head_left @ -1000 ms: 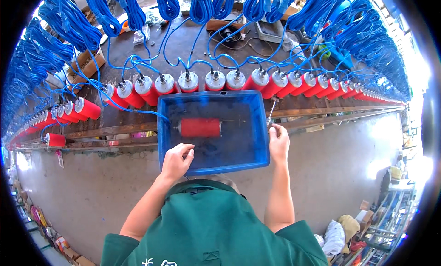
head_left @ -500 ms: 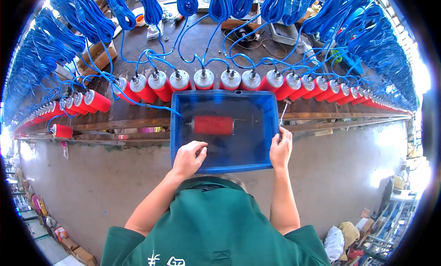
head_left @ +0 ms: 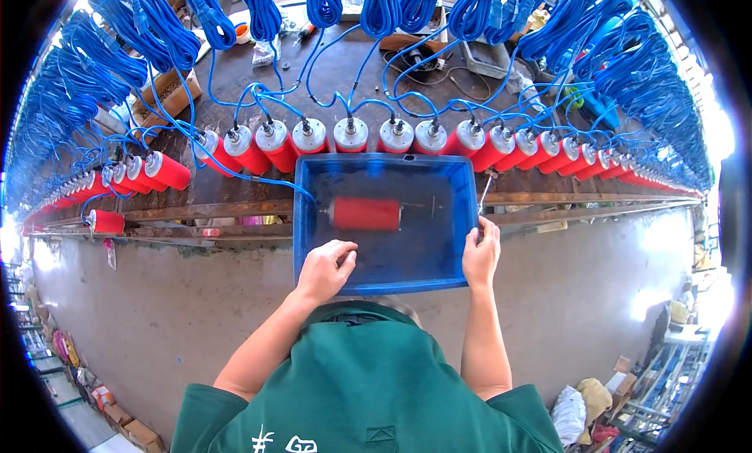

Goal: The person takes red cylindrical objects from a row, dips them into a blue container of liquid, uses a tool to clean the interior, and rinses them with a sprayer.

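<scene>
A blue plastic tub is right in front of me, with what looks like water in it. Inside lies a red cylinder with metal ends, on its side. A blue cable runs over the tub's left rim to it. My left hand rests over the near left corner, its fingers curled in; whether they hold anything is hidden. At the right rim, my right hand is closed around the lower end of a thin metal rod that points away from me.
Behind the tub, a long row of red cylinders with metal caps lines the table edge. Coiled blue cables hang above, their leads crossing the table. A cardboard box stands at the back left. Concrete floor lies below.
The whole view has shifted very slightly. Both hands, the tub and the red cylinder in it keep their places relative to one another.
</scene>
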Tool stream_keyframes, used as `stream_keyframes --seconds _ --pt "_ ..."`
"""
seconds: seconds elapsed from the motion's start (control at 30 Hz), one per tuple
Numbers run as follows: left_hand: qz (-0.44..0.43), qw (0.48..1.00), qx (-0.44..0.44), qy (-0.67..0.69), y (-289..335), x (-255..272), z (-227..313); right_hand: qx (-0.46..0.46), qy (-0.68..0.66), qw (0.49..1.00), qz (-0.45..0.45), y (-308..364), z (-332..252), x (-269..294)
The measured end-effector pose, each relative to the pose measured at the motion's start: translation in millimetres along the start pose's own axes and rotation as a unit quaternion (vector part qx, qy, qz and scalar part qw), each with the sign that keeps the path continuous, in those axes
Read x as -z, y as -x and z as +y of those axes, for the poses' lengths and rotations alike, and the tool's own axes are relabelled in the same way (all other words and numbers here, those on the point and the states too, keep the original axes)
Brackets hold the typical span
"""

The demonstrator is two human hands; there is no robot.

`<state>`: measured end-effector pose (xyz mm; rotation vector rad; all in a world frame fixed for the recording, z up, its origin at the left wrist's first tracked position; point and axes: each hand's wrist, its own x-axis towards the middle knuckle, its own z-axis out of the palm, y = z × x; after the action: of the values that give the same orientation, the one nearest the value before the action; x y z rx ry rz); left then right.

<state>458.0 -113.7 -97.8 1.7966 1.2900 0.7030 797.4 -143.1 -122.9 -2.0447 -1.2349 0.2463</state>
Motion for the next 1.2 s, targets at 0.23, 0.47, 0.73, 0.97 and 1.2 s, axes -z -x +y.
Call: stream_keyframes --seconds 0.23,0.47,0.73,0.97,1.2 --pt "0.008 1.000 -0.009 0.003 0.2 -1.2 -1.8 -0.007 0.000 1.000 -0.003 -0.4 0.8 0.0" --pt "0.010 1.000 -0.009 0.002 -0.6 -0.9 1.4 -0.009 -0.007 1.000 0.001 0.2 1.2 -0.2" --pt "0.015 1.000 -0.010 0.004 0.6 -0.8 -2.0 -0.003 -0.006 1.000 0.000 0.2 -0.2 0.7" --pt "0.017 1.000 -0.014 0.007 0.5 -1.3 -2.3 0.012 -0.002 1.000 0.006 0.4 0.5 1.0" --pt "0.015 1.000 -0.007 0.007 0.2 -0.4 0.1 0.002 -0.007 1.000 0.002 0.0 -0.8 1.4"
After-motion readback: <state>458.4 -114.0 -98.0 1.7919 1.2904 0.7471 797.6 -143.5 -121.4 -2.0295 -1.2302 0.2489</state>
